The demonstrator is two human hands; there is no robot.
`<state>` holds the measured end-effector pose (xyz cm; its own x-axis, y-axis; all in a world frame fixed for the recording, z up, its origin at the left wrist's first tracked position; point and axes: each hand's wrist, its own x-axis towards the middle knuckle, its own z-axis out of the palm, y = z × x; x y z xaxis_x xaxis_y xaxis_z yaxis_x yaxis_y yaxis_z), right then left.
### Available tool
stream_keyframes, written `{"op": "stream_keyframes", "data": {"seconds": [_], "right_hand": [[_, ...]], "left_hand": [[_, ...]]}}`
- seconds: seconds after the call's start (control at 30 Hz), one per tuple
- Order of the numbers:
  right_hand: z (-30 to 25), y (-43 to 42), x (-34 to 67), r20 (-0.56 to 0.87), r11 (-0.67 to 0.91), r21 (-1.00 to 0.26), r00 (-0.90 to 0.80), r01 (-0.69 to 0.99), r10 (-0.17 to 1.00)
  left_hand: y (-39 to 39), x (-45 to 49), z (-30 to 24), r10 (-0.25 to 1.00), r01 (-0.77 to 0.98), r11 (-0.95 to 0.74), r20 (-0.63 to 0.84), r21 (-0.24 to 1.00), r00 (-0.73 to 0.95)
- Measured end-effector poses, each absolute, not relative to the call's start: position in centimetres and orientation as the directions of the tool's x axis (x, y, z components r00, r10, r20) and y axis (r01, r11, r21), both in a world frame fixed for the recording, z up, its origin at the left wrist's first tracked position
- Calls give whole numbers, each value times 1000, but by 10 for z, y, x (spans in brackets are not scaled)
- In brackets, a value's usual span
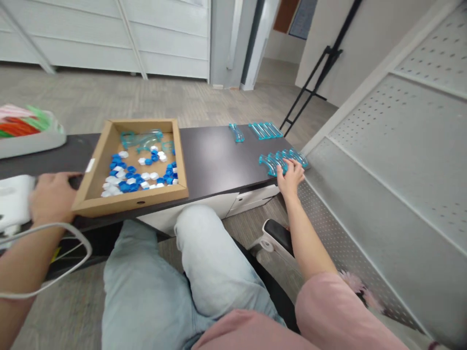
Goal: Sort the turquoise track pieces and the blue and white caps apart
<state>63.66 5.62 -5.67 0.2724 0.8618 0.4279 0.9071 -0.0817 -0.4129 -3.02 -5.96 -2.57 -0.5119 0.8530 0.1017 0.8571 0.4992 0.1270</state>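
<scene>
On the right end of the dark table, my right hand point(291, 177) has its thumb and fingers closed around part of a row of curved clear plastic pieces with blue edges point(273, 164). The row lies side by side near the front edge. Behind it is a row of straight clear plastic pieces point(265, 130), with a separate clear piece point(236, 132) to its left. My left hand point(53, 197) is low at the table's left, beside the cardboard box point(133, 203). A small dark object point(75, 182) shows at its fingers, which are blurred and partly hidden.
The box holds blue and white hexagonal pieces point(132, 186) and larger clear pieces point(148, 140). A white tray point(32, 143) of colourful strips stands far left. A white device point(15, 201) and a white cable point(85, 243) are by my left arm. A perforated panel point(401, 146) borders the right.
</scene>
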Motion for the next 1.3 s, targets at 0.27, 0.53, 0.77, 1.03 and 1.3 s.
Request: {"op": "stream_keyframes", "data": {"seconds": [0.27, 0.53, 0.77, 1.03, 1.3], "right_hand": [[-39, 47, 565, 389, 319, -255, -206, 913, 898], [19, 82, 413, 346, 704, -221, -621, 674, 703], [37, 160, 268, 63, 773, -31, -771, 633, 634], [17, 184, 225, -122, 726, 56, -717, 685, 686], [28, 188, 253, 203, 750, -157, -722, 643, 662]], "left_hand": [[-58, -26, -30, 816, 814, 494, 160, 304, -555], [-58, -24, -32, 828, 829, 496, 145, 260, -541], [-59, -23, -23, 846, 829, 498, 67, 256, -529], [-57, -31, -29, 845, 823, 489, 76, 289, -529], [-58, -23, -21, 838, 811, 513, 44, 282, -545]]}}
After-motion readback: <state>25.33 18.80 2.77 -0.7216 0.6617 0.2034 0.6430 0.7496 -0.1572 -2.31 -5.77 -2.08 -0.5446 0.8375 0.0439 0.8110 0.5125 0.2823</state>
